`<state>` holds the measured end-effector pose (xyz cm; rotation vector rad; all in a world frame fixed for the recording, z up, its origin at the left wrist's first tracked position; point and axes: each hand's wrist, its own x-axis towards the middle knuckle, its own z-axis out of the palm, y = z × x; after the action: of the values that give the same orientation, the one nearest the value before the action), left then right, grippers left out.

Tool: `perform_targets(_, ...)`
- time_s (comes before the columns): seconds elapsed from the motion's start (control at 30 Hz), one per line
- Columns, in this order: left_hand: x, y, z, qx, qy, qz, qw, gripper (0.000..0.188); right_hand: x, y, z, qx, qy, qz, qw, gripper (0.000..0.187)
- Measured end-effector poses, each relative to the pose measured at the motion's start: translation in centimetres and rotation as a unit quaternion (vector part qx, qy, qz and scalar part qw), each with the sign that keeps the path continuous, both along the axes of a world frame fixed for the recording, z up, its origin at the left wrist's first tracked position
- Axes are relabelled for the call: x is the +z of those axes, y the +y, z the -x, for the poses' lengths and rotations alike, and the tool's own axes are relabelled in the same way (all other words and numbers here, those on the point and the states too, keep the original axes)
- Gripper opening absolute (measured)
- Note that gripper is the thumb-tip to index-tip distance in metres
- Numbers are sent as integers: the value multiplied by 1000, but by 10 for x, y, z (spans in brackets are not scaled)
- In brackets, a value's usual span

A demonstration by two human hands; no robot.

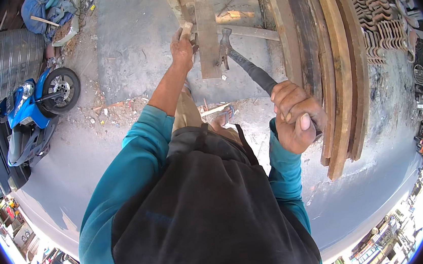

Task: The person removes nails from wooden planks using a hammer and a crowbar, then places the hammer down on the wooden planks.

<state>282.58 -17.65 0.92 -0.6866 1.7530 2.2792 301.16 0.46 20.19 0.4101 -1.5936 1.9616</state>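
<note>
Head view, left to right: scooter (pixel 32 116) is standing far left, well apart. Left hand (pixel 182 48) is gripping a wood strip (pixel 178 13), fingers wrapped on its near end. Plank (pixel 207 30) is lying just right of it. Hammer (pixel 243 63) is resting its claw head beside the plank; right hand (pixel 298 118) is fisted tight round the handle. Stacked boards (pixel 335 69) are curving right. Risk, as judged: a glancing swing could be catching the left fingers, so near the head.
</note>
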Motion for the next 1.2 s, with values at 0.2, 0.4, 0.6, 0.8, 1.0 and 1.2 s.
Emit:
perform_targets(0.2,3,3,6,-209,-73,-19,975,79,10,-5,18,44,-3,-43,998,36)
perform_targets(0.4,-6,5,13,-225,-41,30,973,69,33,-36,39,87,21,-111,990,27)
perform_targets(0.6,23,1,9,-242,-61,132,959,51,37,-58,47,131,49,-200,970,23)
perform_targets(0.8,-20,0,21,-252,-48,118,959,58,50,-85,47,168,70,-299,937,19)
perform_targets(1.0,-10,3,30,-299,-122,111,940,56,33,-135,55,180,80,-327,924,24)
perform_targets(1.2,-21,-2,8,-257,23,210,943,70,43,-70,61,67,-24,-251,965,26)
